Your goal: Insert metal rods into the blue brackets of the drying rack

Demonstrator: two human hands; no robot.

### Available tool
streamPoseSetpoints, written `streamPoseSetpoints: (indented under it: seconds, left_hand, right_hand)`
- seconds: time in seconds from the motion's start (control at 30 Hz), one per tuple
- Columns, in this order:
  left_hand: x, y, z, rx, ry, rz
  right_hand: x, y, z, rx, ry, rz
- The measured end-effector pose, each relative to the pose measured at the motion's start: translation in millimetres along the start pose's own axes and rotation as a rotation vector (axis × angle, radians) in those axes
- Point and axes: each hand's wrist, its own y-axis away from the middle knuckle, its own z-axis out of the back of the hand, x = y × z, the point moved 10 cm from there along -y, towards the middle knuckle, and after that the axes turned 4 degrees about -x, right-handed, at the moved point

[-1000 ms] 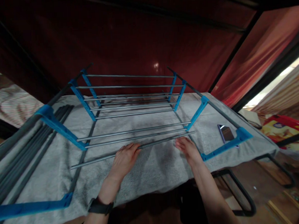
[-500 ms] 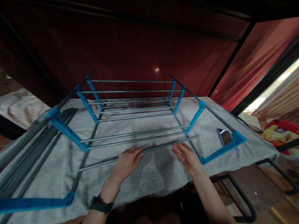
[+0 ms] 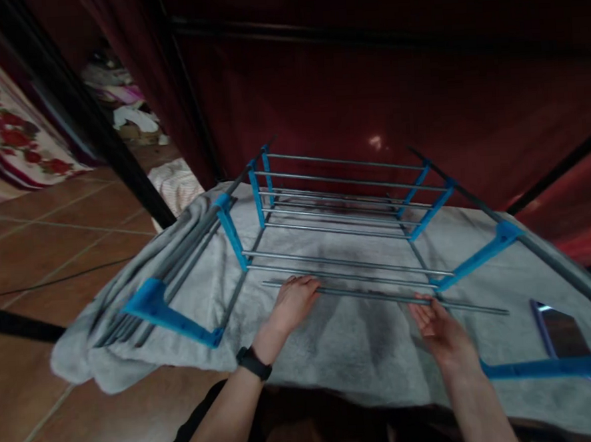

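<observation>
A loose grey metal rod (image 3: 365, 295) lies across both hands, just in front of a partly built rack of grey tubes and blue plastic brackets (image 3: 232, 231). Near the rod's left end, my left hand (image 3: 295, 306) is closed over it from above, a dark watch on the wrist. Towards the other end, my right hand (image 3: 436, 326) pinches the rod between thumb and fingers, palm turned up. The rod's right end sticks out past the rack's right lower tube. Several crossbars (image 3: 348, 263) join the rack's two side frames behind the rod.
Spare grey tubes (image 3: 181, 271) lie in a bundle at the left of the grey blanket (image 3: 329, 369). A phone (image 3: 565, 334) rests on the blanket at the right, beside a blue bracket. Dark red panels stand behind. Tiled floor (image 3: 66, 241) shows at the left.
The view has swung left. Relative to the rack, the rod has shifted right and its slant has changed, its right end now nearer me. My right hand's fingers have closed on it.
</observation>
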Motion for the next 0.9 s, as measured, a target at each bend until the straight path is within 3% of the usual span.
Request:
streamPoseSetpoints:
  seconds: [0.23, 0.47, 0.63, 0.77, 0.9]
  left_hand:
    - [31, 7, 18, -0.073, 0.008, 0.150]
    - [64, 14, 34, -0.258, 0.121, 0.353]
    - [91, 19, 17, -0.342, 0.660, 0.579]
    - [98, 26, 3, -0.400, 1.133, 0.727]
    - [100, 34, -5, -0.456, 1.429, 0.852]
  right_hand:
    - [18, -29, 34, -0.129, 0.038, 0.009]
    - [18, -30, 36, -0.180, -0.009, -0.045]
    - [15, -27, 29, -0.142, -0.015, -0.055]
    - [13, -29, 26, -0.111, -0.007, -0.033]
    - [12, -29, 22, -0.085, 0.012, -0.003]
